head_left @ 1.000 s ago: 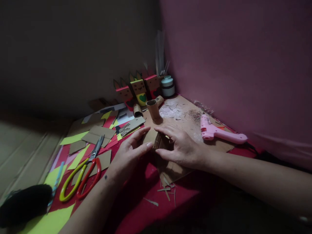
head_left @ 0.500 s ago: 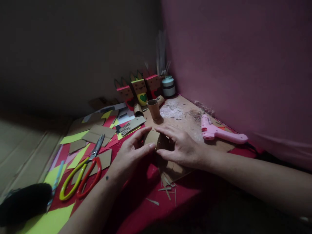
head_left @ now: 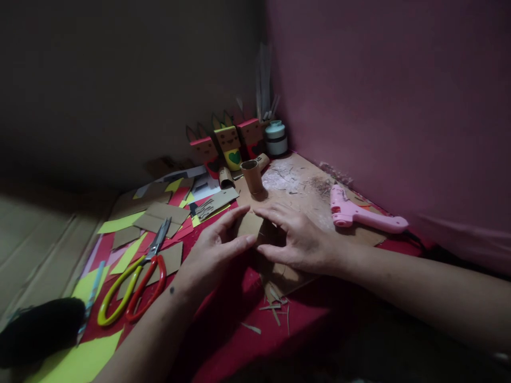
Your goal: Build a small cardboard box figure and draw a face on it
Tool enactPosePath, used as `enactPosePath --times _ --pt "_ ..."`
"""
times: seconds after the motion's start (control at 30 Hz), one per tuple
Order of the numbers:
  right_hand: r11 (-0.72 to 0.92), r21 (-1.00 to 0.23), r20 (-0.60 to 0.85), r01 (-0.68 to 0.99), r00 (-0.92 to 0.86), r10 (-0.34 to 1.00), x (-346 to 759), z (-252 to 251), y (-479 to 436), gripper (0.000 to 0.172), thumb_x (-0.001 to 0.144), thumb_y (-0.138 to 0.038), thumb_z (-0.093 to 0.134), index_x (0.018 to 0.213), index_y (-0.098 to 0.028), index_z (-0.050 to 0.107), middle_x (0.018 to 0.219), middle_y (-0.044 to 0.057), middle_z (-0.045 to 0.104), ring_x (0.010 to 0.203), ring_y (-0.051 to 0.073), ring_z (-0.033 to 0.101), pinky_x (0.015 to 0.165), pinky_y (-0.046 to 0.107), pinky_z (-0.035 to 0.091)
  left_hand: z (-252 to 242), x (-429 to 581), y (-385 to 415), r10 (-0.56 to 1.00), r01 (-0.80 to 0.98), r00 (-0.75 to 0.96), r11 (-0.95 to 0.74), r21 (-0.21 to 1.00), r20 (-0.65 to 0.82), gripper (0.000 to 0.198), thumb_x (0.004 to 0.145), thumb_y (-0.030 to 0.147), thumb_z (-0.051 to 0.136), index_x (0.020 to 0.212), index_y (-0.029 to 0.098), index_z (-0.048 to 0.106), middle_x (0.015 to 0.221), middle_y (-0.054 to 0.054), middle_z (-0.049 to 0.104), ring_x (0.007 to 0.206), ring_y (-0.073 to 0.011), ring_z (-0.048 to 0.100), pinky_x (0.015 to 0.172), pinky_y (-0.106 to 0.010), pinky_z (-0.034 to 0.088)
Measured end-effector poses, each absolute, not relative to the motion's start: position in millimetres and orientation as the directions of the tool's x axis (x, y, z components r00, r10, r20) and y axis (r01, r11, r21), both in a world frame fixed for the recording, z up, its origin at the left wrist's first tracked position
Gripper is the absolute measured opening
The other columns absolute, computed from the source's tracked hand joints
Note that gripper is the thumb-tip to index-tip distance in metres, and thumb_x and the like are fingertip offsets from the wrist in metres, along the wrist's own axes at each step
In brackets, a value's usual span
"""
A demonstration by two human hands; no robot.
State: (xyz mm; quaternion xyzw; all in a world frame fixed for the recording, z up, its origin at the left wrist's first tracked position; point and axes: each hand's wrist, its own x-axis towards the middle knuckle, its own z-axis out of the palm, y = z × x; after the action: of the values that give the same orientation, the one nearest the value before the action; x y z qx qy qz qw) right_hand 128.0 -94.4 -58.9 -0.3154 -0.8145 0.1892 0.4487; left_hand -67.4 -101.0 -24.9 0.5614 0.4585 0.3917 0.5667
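Note:
Between my two hands is a small folded piece of cardboard (head_left: 249, 225), standing above a cardboard sheet (head_left: 293, 275). My left hand (head_left: 221, 239) grips its left side, with the thumb in front and the fingers behind. From the other side my right hand (head_left: 297, 239) closes on it, its thumb near the front edge and its fingers along the top. Part of the piece is hidden by the fingers and in shadow. Just beyond it a cardboard tube (head_left: 252, 178) stands upright.
To the left lie scissors (head_left: 146, 271) with yellow and red handles among paper and cardboard scraps (head_left: 162, 218). A pink glue gun (head_left: 359, 213) rests at right. Decorated cardboard figures (head_left: 227, 143) and a light blue jar (head_left: 275, 138) stand behind. Thin cardboard strips (head_left: 275, 306) lie in front.
The cardboard piece has turned slightly between my hands, its front edge shifting a little. Both hands stay nearly in place; the view has tilted slightly.

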Motion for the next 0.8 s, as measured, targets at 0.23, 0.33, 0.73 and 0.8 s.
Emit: enactPosePath --times 0.23,0.33,0.73,0.8 --pt "0.722 -0.578 0.559 0.38 -0.46 0.69 129.7 -56.6 -95.7 0.042 0.081 -0.02 0.066 0.12 -0.004 0.063 0.118 0.021 0.066 0.111 0.031 0.064 0.098 0.052 0.054 -26.9 -63.6 -103.3 0.949 -0.005 0.286 0.142 0.99 -0.134 0.062 0.071 0.019 0.087 0.128 0.028 0.066 0.131 0.0 0.072 0.131 -0.0227 0.059 0.094 -0.024 0.054" --pt "0.732 -0.57 0.568 0.373 -0.464 0.68 129.8 -56.6 -95.6 0.038 0.082 -0.02 0.065 0.117 -0.003 0.064 0.116 0.021 0.066 0.11 0.032 0.064 0.098 0.053 0.054 -24.8 -61.9 -103.4 0.947 -0.025 0.283 0.167 0.986 -0.153 0.064 0.07 0.018 0.087 0.129 0.025 0.065 0.133 -0.002 0.071 0.133 -0.0246 0.057 0.095 -0.025 0.054" --pt "0.724 -0.57 0.546 0.389 -0.479 0.688 130.0 -55.4 -96.1 0.037 0.083 -0.022 0.065 0.118 -0.007 0.063 0.116 0.018 0.066 0.111 0.03 0.063 0.096 0.051 0.055 -21.7 -62.2 -103.4 0.956 0.105 0.265 0.098 0.99 -0.123 0.064 0.072 0.023 0.086 0.132 0.023 0.063 0.12 -0.003 0.074 0.138 -0.0276 0.05 0.1 -0.03 0.051" --pt "0.728 -0.565 0.55 0.39 -0.479 0.684 129.4 -55.7 -95.9 0.037 0.083 -0.021 0.065 0.117 -0.005 0.064 0.117 0.02 0.066 0.112 0.031 0.062 0.096 0.052 0.055 -21.0 -62.5 -103.4 0.963 0.153 0.249 0.068 0.986 -0.105 0.062 0.073 0.025 0.086 0.131 0.023 0.064 0.121 -0.003 0.074 0.139 -0.0275 0.049 0.1 -0.029 0.05"
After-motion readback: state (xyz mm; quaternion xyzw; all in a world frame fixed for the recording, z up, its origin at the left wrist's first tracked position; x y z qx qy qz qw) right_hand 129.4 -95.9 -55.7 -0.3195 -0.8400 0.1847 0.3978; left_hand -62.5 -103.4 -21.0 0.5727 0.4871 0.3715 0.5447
